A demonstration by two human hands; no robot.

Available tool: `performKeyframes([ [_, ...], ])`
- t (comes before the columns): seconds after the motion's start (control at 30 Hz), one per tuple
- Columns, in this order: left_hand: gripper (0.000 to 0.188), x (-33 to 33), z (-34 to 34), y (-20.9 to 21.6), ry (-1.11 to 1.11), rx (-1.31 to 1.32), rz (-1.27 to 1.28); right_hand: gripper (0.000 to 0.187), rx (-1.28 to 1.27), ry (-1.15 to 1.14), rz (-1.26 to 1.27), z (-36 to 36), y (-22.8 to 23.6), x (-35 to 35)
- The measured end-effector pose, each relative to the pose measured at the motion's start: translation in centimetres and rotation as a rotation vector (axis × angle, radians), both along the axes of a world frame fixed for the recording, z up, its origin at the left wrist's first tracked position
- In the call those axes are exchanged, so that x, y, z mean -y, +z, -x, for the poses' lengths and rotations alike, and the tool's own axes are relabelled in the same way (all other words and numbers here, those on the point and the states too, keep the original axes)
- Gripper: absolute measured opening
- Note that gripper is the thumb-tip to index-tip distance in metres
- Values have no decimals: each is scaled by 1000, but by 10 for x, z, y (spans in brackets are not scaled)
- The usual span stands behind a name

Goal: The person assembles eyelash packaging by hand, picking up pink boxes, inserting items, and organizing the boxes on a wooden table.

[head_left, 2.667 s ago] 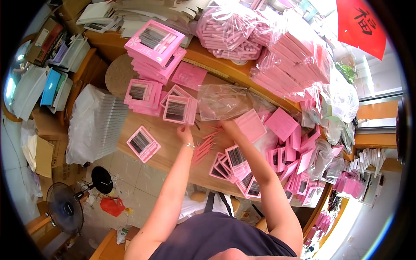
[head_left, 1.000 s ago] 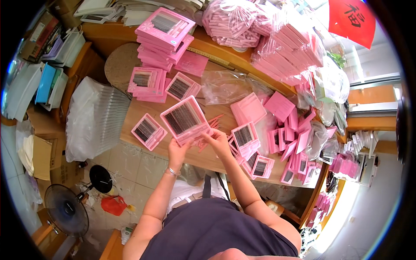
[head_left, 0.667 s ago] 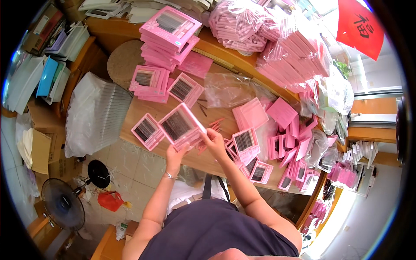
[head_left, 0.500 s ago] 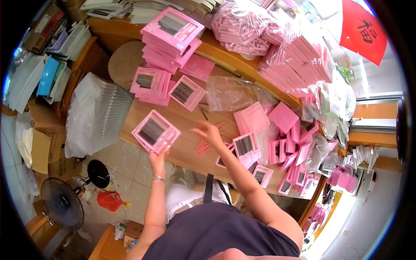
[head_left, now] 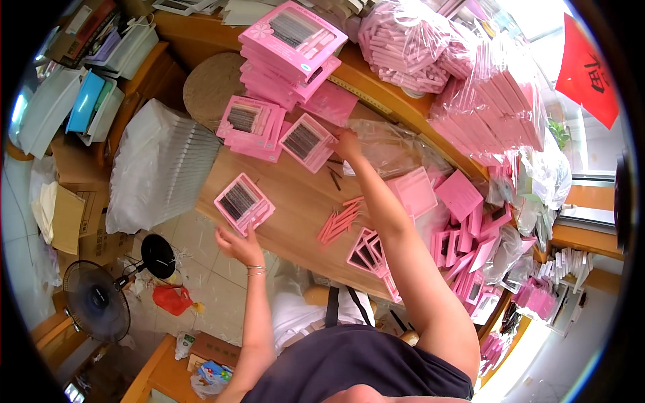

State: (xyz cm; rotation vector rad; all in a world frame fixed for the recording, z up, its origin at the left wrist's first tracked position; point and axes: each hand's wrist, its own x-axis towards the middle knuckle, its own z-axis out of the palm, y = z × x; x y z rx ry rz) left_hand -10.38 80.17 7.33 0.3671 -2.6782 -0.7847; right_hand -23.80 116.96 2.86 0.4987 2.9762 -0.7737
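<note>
A pink false eyelash case (head_left: 243, 205) with rows of black lashes lies near the table's left front edge. At its near side my left hand (head_left: 240, 247) has its fingers apart, the thumb by the case's rim. Farther back, my right hand (head_left: 347, 144) has its fingers bent in at the right corner of a second false eyelash case (head_left: 307, 143), seemingly pinching it. Pink boxes (head_left: 252, 124) with lash windows are piled just left of that case. Thin dark sticks (head_left: 334, 178) lie below my right hand, and coral-pink tweezers (head_left: 339, 224) lie nearer.
A tall stack of pink boxes (head_left: 292, 40) stands at the back. Loose pink cases (head_left: 463, 242) crowd the table's right side, partly behind my right arm. Bagged pink packs (head_left: 490, 101) fill the back-right ledge. A black fan (head_left: 97, 299) stands on the floor at left.
My left hand has loosened from the near eyelash case, which now rests on the table. My right hand has moved from mid-table away from me, to the farther case.
</note>
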Motion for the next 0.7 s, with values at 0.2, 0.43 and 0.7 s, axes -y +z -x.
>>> performKeyframes([
  [0.2,41,-128,51,-61,-359,211,-922,35,55,-57,360,9,-5,-13],
  [0.43,22,-169,77,-122,-165,673,-1189,28,-214,-97,686,-57,3,-22],
  [0.7,23,-92,13,-10,-360,779,-1537,21,-94,183,-44,-198,25,-58],
])
